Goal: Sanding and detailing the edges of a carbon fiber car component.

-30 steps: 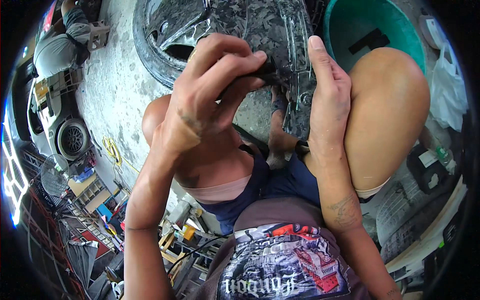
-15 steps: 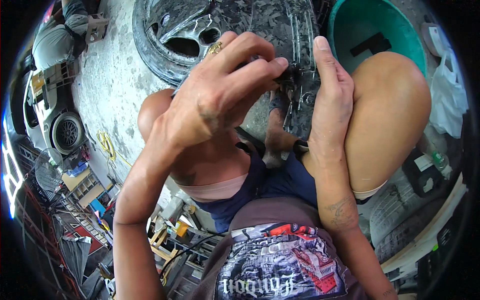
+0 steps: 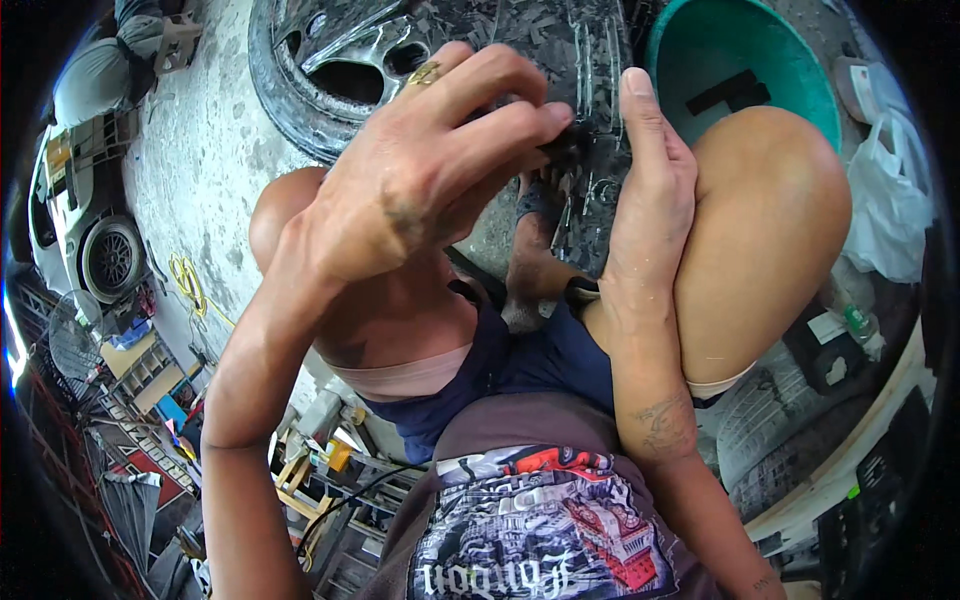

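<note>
In front of me is a glossy black car panel (image 3: 510,45) with a mottled flake pattern, a round rim and cut-out openings. Over its near part my left hand (image 3: 430,160) is bent with the fingers curled and pinched together. Whatever those fingers hold is hidden beneath them, in dark shadow. On the panel's right edge rests my right hand (image 3: 655,185), its thumb stretched along the edge. The other fingers curl round out of sight, seemingly gripping it. The panel's narrow near end hangs between my knees.
A green tub (image 3: 815,75) with dark pieces inside stands beyond my right knee, beside a white plastic bag (image 3: 890,200). Yellow cable (image 3: 187,285) lies on the floor at left. Further left are a car wheel (image 3: 110,260), a crouching person (image 3: 95,85) and cluttered shelving (image 3: 150,375).
The whole scene has shifted slightly to the left as the view moves. Both hands keep nearly the same place on the panel, the left fingers still curled.
</note>
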Demonstrator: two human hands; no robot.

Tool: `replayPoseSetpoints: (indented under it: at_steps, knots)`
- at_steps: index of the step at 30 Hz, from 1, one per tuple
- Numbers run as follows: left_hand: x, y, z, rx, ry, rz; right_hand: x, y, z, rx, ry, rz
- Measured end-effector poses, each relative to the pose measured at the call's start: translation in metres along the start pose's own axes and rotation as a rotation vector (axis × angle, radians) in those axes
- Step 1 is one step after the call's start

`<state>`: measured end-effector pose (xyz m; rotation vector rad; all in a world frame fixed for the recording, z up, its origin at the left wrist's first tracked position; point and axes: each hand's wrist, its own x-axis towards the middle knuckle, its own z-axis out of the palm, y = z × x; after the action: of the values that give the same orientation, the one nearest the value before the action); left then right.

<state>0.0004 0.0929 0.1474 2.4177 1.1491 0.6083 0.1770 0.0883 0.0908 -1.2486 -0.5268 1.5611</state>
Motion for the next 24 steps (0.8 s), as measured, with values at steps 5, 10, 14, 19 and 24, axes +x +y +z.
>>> replayPoseSetpoints:
  at_steps: [5,10,14,19,24]
  knots:
    - [-0.005,0.004,-0.01,-0.079,0.14,-0.173,-0.001,-0.004,0.002,0.034,-0.033,0.007]
    - [-0.031,0.046,-0.038,-0.033,-0.071,-0.417,-0.003,-0.003,0.006,0.047,-0.042,0.057]
    - [-0.041,0.076,-0.028,-0.026,-0.3,-0.589,-0.004,-0.002,0.006,0.002,-0.026,0.043]
    - [-0.035,0.081,-0.002,0.055,-0.398,-0.638,-0.005,0.0,0.007,0.021,0.008,0.054]
    - [-0.031,0.083,-0.002,0.261,-0.453,-0.589,-0.006,0.003,0.009,0.03,0.024,0.063]
